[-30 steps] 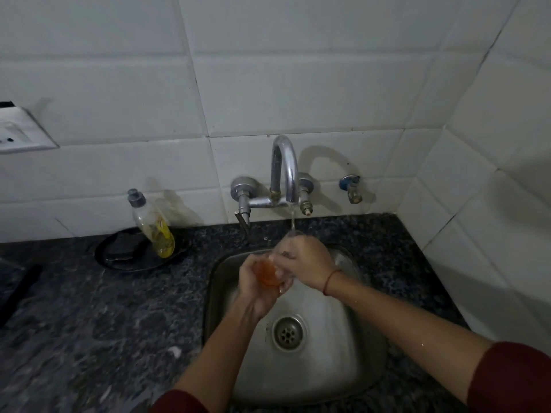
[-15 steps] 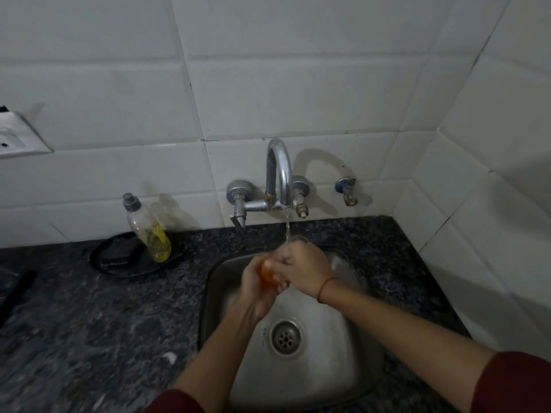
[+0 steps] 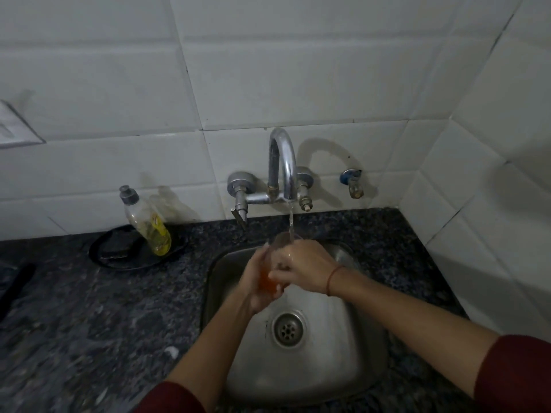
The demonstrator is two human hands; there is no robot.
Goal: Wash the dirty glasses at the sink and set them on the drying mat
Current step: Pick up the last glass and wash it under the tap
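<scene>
My left hand (image 3: 256,281) and right hand (image 3: 301,271) both grip the glass (image 3: 281,242) over the sink (image 3: 357,353), under running water. It looks wet; I think it could slip and break.

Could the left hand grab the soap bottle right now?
Probably not right away. The left hand is busy holding the glass under the running tap. The path to the soap bottle on the counter looks free, though.
</scene>
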